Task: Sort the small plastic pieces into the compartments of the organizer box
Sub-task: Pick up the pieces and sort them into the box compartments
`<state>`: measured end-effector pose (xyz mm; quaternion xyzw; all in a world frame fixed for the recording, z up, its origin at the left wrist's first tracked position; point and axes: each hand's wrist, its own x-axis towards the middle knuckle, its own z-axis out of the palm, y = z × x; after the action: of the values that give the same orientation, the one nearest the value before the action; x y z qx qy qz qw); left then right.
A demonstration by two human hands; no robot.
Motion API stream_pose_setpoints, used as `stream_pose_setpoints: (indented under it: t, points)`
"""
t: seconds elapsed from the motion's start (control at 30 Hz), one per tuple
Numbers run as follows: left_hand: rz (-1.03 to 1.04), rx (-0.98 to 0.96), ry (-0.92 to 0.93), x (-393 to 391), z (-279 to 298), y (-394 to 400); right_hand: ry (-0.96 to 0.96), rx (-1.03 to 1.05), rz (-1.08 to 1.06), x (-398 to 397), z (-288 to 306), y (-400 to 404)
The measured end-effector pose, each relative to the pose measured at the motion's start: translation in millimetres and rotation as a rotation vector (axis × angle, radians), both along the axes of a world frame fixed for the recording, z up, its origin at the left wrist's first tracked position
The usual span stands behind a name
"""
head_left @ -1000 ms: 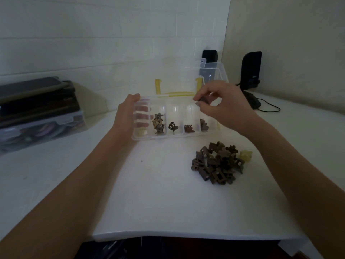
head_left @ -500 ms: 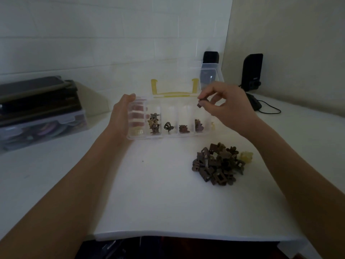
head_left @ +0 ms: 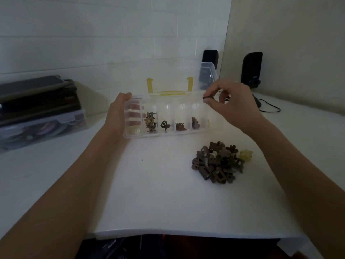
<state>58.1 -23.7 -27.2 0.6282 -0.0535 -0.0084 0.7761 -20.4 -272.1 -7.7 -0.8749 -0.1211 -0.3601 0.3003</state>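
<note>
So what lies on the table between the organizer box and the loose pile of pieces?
Nothing: in the head view the white table is bare between the organizer box and the pile.

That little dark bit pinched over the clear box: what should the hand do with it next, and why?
Probably lower and release it. The right hand pinches the dark piece above the organizer box, over its right-end compartments, while the left hand steadies the box.
</note>
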Motion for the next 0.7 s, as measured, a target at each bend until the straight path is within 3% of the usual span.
stream_pose_setpoints:
  t: [0.17, 0.43, 0.53, 0.7]
  points:
    - [-0.042, -0.05, 0.037, -2, 2, 4, -0.047, -0.019, -0.041, 0, -1, 0]
    - [0.03, 0.002, 0.006, 2, 0, 4, 0.077, -0.476, -0.286, 5, -22, 0]
    - [0.029, -0.001, -0.003, 3, -1, 4, 0.151, -0.487, -0.306, 7, -22, -4]
    - [0.002, -0.044, 0.002, 1, 1, 2, 0.188, -0.306, -0.162, 1, -2, -10]
